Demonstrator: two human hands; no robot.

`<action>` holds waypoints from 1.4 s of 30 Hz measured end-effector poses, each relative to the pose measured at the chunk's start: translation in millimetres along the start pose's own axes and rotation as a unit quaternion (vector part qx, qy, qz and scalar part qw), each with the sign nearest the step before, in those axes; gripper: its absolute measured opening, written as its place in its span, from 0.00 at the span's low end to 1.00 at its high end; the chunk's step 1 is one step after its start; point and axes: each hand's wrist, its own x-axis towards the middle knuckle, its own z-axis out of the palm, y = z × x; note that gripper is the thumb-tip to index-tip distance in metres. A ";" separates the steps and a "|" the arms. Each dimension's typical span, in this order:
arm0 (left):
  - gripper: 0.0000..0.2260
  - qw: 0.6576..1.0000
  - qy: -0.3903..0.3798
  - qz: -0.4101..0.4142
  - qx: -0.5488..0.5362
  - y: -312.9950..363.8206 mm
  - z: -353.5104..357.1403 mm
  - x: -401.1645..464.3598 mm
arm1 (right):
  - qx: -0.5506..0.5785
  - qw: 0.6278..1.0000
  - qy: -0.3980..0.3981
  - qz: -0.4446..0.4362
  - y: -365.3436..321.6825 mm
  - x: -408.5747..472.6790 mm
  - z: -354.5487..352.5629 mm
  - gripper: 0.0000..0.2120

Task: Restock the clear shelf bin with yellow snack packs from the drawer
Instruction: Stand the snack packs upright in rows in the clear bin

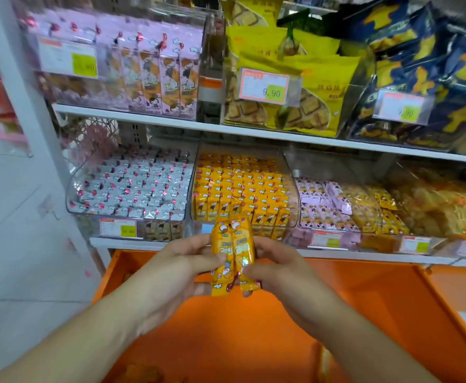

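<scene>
Both hands, left hand (182, 261) and right hand (276, 266), pinch two yellow snack packs (233, 255) side by side, squaring them up, I'd guess, for the clear bin (294, 197) at twelve o'clock above the open orange drawer (364, 299).

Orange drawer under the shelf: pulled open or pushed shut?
Open. The orange drawer juts out below the shelf, its inside showing beneath both hands, left hand and right hand.

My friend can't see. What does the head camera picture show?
Two hands, left hand and right hand, hold two yellow snack packs together above an open orange drawer. Just behind them, a clear shelf bin holds rows of the same yellow packs, between bins of other snacks.
</scene>
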 end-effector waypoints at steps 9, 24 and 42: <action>0.15 0.995 0.056 0.039 0.075 15.1 -8.3 17.4 | -0.015 0.999 0.048 -0.018 -0.1 18.5 5.1 0.16; 0.27 0.991 0.101 0.064 0.053 11.9 -12.2 29.7 | -0.057 0.994 0.031 -0.083 -4.0 24.7 -2.1 0.24; 0.10 0.951 -0.032 0.014 0.308 27.1 -14.0 18.4 | -0.161 0.982 0.031 -0.091 -15.7 21.0 -30.3 0.15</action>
